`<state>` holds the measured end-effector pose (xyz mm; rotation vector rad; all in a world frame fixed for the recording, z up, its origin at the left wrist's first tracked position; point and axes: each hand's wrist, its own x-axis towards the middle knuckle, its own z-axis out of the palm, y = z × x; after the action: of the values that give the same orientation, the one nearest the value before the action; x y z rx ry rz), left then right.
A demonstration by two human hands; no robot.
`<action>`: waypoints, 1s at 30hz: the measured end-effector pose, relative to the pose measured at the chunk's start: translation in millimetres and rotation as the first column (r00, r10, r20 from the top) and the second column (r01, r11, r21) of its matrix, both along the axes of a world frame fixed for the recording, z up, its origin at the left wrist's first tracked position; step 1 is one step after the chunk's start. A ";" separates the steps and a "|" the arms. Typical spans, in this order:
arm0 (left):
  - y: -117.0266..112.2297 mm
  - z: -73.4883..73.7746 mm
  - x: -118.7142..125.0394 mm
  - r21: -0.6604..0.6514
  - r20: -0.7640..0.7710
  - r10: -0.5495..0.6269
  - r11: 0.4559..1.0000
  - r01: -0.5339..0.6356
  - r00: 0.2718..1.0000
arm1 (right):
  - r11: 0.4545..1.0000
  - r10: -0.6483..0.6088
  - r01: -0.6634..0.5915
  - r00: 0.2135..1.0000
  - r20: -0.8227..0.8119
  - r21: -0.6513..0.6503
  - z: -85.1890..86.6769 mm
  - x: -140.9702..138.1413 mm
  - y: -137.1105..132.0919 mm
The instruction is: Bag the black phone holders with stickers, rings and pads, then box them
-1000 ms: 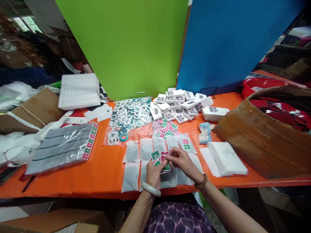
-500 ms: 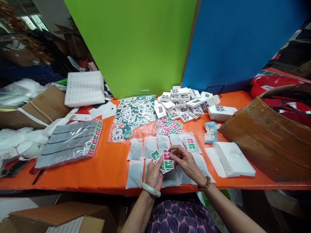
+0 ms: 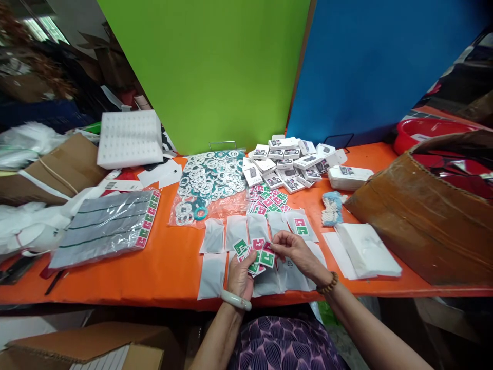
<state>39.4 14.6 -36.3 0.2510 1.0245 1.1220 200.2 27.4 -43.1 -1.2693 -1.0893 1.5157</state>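
My left hand (image 3: 241,277) is closed on a small fan of pink and green printed cards (image 3: 254,261). Thumb and fingers of my right hand (image 3: 295,251) pinch the edge of one card (image 3: 267,257) at the right side of that fan. Beneath both hands lie two rows of frosted pouches (image 3: 213,275), partly covered by my hands. On the back-row pouch at the right rests a pink and green card (image 3: 301,226). Behind the pouches is a loose heap of similar cards (image 3: 268,199).
White small boxes (image 3: 287,162) are piled behind the cards. White and teal rings (image 3: 208,177) lie on a plastic bag at the back. A wrapped grey pack (image 3: 106,226) is at left. White pouches (image 3: 370,252) and a cardboard box (image 3: 427,216) stand at right.
The cards in my left hand are spread differently, with a pink-and-green card now angled at the right. The whole view has shifted slightly; both hands stay over the pouches.
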 end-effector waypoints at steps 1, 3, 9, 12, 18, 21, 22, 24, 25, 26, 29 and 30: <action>0.5 0.0 -1.1 -0.015 -0.012 0.010 1.000 -0.010 1.000 | 1.000 -0.011 0.011 0.999 0.035 0.008 1.1 7.5 5.4; 1.2 0.1 -3.1 -0.038 -0.039 0.024 0.999 -0.026 0.999 | 0.999 -0.039 0.036 0.991 0.126 0.027 0.7 23.6 18.9; -0.1 0.7 -5.5 -0.042 -0.065 0.030 0.999 -0.032 0.997 | 0.980 -0.108 -0.004 0.832 0.543 0.201 -17.9 47.5 56.2; -1.3 -0.6 -5.8 -0.044 -0.073 0.029 0.998 -0.033 0.997 | 0.963 -0.184 0.023 0.787 0.589 0.270 -22.6 43.3 58.3; -1.7 -3.7 -6.5 -0.005 -0.090 0.028 1.000 -0.029 0.996 | 0.972 -0.041 -0.076 0.879 0.475 0.224 -1.7 8.8 33.0; -2.9 -3.4 -7.4 0.026 -0.094 0.013 1.000 -0.010 0.996 | 0.975 0.202 -0.217 0.955 0.218 0.049 8.6 -11.4 25.0; -3.5 -3.2 -8.5 0.025 -0.096 0.010 1.000 -0.008 0.995 | 0.975 0.216 -0.223 0.964 0.157 0.028 9.6 -15.7 25.4; -5.3 -3.5 -12.4 0.007 -0.102 0.018 1.000 -0.017 0.995 | 0.985 0.169 -0.172 0.981 0.100 0.023 7.5 -20.0 30.9; -6.4 -4.0 -15.1 -0.002 -0.104 0.025 1.000 -0.025 0.994 | 0.991 0.129 -0.132 0.986 0.102 0.028 4.3 -20.4 35.6; -7.5 -4.5 -18.3 -0.006 -0.105 0.031 0.999 -0.032 0.994 | 0.995 0.091 -0.096 0.988 0.126 0.038 0.1 -20.2 40.9; -10.8 -5.9 -28.0 -0.006 -0.104 0.057 0.998 -0.058 0.993 | 0.989 0.015 -0.064 0.940 0.341 0.132 -15.5 -19.6 56.1; -11.7 -5.8 -30.7 -0.008 -0.103 0.065 0.998 -0.066 0.993 | 0.983 -0.004 -0.072 0.909 0.417 0.166 -20.3 -20.0 59.6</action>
<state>8.7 3.0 -42.1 0.2693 1.1368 1.1719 180.2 87.0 -63.4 -1.4899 -1.4926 1.1636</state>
